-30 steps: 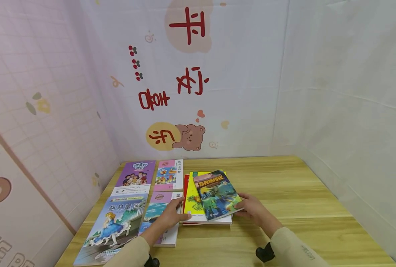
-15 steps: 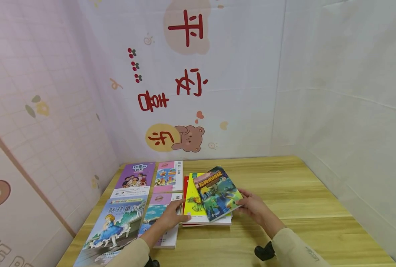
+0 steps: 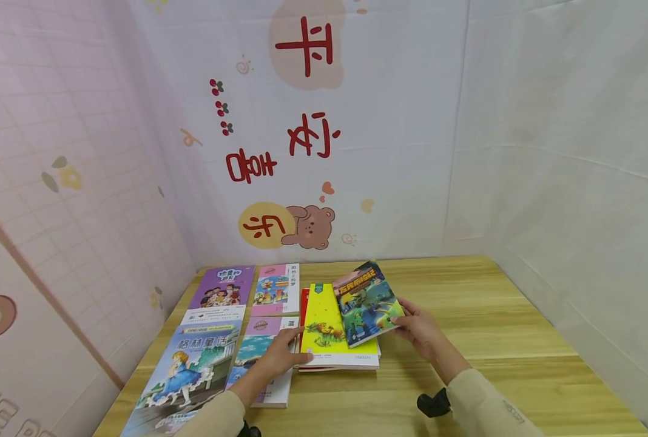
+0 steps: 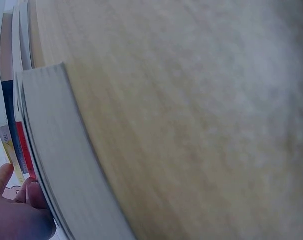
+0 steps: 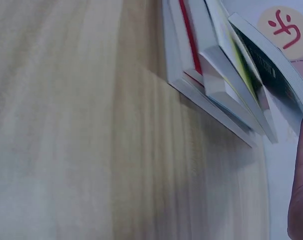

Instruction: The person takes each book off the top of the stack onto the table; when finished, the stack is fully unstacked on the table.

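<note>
My right hand (image 3: pixel 425 337) pinches a colourful blue-green comic book (image 3: pixel 369 306) by its lower right corner. The book is tilted, raised off the right part of a stack topped by a yellow book (image 3: pixel 320 312). In the right wrist view, the comic book (image 5: pixel 271 67) stands apart from the stack's pages, the thumb (image 5: pixel 302 175) at its edge. My left hand (image 3: pixel 280 352) rests against the stack's left side, thumb near the yellow book's lower corner. A red book (image 3: pixel 304 298) peeks out beneath. In the left wrist view, the left hand (image 4: pixel 19 215) touches the spines.
Left of the stack lie a purple book (image 3: pixel 226 288), a pink-edged book (image 3: pixel 272 288), a fairy-tale book (image 3: pixel 187 364) with a girl in blue, and a blue-and-pink book (image 3: pixel 258 343) partly under the left arm. The wooden table (image 3: pixel 482 340) extends right, up to white printed curtains (image 3: pixel 389 152).
My right hand has lifted the comic book and shifted it to the right and away from me, uncovering more of the yellow cover. The left hand has stayed by the stack.
</note>
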`<state>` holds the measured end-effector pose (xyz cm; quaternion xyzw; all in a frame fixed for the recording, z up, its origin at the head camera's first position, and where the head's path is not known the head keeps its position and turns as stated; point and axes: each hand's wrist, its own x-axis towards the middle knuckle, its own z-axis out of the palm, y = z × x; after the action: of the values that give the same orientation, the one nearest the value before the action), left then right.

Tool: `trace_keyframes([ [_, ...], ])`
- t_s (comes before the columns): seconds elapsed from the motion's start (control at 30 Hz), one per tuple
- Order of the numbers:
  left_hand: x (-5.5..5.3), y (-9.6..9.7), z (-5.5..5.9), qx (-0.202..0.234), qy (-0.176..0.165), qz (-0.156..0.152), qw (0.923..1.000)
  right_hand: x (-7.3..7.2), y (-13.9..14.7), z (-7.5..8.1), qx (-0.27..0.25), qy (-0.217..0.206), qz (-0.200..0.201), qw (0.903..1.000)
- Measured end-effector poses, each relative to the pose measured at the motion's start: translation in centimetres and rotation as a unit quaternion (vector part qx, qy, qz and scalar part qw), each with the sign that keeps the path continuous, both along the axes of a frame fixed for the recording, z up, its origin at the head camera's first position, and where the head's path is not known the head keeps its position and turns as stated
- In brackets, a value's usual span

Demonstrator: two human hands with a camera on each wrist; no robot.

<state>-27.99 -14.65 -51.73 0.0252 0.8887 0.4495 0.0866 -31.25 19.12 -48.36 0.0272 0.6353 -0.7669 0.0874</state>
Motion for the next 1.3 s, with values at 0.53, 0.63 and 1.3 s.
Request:
trace_keyframes([
  [0.53,0.7,-0.1,0.5,0.001,-0.006,0.012,0.9999,-3.5,5.0,1.7,-0.029,-0.005,-0.041,0.9987],
  [0.63,0.6,-0.1,0.6,0.001,-0.006,0.011,0.9999,-4.4,5.8,1.5,-0.019,-0.01,-0.048,0.9986],
  [1.3,0.4,0.1,0.7,0.002,0.006,-0.01,0.9999,-8.9,5.5,-1.7,0.132,-0.014,-0.04,0.9904],
])
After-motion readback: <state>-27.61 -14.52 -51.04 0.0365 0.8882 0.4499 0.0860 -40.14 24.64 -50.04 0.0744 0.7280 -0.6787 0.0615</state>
